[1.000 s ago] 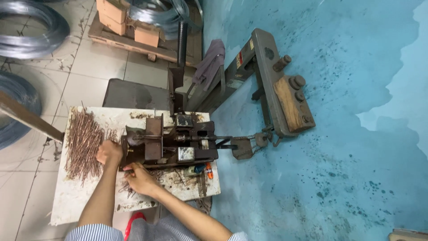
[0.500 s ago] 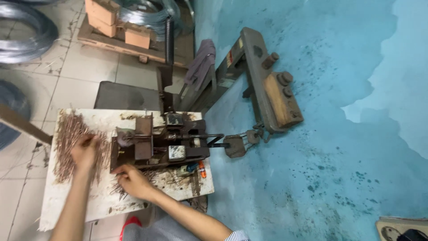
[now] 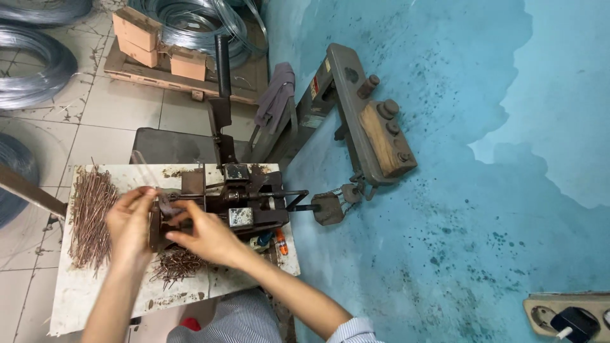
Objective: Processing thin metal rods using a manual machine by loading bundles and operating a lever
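Both hands meet at the 9 o'clock end of the rusty bending jig on the white surface. The left hand pinches what looks like a thin wire rod by its end; the right hand has its fingers curled at the jig's mouth, and I cannot tell whether they grip anything. Such rod looks light, stiff and rough with rust, best pinched near one end. A loose pile of straight rods lies further toward 9 o'clock, and bent pieces lie at 6 o'clock.

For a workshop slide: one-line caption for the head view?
Both hands, left hand and right hand, meet at a rusty bench-top wire bender beside a pile of wire rods.
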